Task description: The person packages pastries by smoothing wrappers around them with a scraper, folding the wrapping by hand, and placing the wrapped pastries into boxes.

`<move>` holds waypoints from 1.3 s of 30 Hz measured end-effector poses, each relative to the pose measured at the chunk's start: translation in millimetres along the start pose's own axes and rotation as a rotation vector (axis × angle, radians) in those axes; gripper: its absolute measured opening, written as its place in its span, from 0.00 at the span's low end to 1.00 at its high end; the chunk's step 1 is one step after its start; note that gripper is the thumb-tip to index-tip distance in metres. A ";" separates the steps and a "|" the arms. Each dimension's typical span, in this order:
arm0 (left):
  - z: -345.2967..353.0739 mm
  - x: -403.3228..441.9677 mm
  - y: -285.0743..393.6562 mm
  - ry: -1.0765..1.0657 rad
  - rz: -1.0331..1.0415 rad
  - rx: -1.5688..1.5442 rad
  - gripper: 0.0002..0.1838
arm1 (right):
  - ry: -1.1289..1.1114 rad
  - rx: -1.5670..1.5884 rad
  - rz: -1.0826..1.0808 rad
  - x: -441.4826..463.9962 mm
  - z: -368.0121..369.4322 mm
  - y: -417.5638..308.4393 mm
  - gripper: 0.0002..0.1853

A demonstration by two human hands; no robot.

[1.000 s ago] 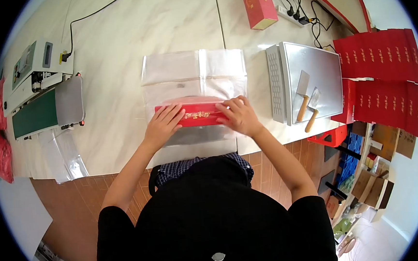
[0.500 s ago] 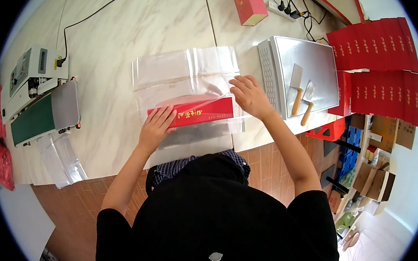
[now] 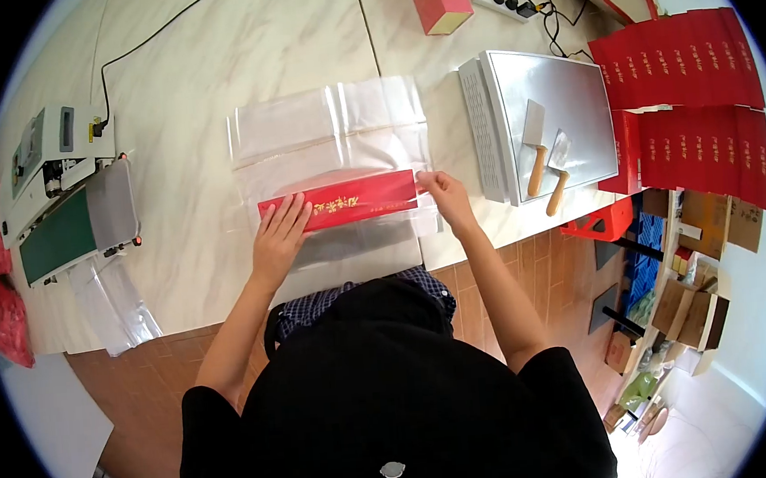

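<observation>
A long red box (image 3: 362, 198) with gold lettering lies on clear plastic sheets or bags (image 3: 291, 125) at the table's front. My left hand (image 3: 285, 228) rests with fingers laid flat over the box's left end. At the right end of the box, my right hand (image 3: 442, 194) has its fingers drawn together at the plastic's edge. What those fingers pinch, if anything, is too small to make out.
At left stands a machine with a green belt (image 3: 59, 244), near more clear plastic (image 3: 116, 302). To the right, a metal-topped box (image 3: 559, 93) bears two wooden-handled scrapers (image 3: 534, 153). Red packages (image 3: 706, 154), a red box (image 3: 437, 0) and a power strip (image 3: 495, 5) lie beyond.
My right hand has come off the box, swung right and closed its fingers by the box's right end. My left hand stays on the box, which is now slightly tilted. The whole view has shifted.
</observation>
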State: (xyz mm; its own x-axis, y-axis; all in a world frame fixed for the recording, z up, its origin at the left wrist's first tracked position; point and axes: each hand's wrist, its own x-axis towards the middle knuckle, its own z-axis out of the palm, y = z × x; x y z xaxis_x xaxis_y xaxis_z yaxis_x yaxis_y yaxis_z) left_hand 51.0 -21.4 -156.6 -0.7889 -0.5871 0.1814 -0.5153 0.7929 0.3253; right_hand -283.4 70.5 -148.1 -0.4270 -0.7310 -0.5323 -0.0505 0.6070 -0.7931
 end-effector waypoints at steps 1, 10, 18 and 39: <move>-2.3 1.5 2.0 0.001 -0.010 -0.001 0.33 | 0.029 0.078 -0.030 -0.1 8.3 4.8 0.17; 3.6 -1.7 5.6 0.026 -0.007 0.018 0.29 | 0.126 -0.019 -0.228 13.9 7.9 18.2 0.13; -0.6 -3.7 9.8 0.032 -0.012 -0.023 0.28 | 0.067 0.155 -0.149 18.1 7.8 12.8 0.14; -19.4 14.6 10.6 -0.045 -0.134 -0.236 0.34 | 0.081 -0.866 -1.017 -59.7 -12.7 -2.9 0.09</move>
State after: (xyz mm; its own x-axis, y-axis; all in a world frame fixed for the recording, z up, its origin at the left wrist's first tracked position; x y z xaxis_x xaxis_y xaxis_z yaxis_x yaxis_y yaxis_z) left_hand 40.5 -24.7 -132.5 -0.7359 -0.6721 0.0827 -0.5279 0.6459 0.5515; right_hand -269.3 116.3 -110.3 0.0916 -0.9709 0.2215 -0.9153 -0.1697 -0.3654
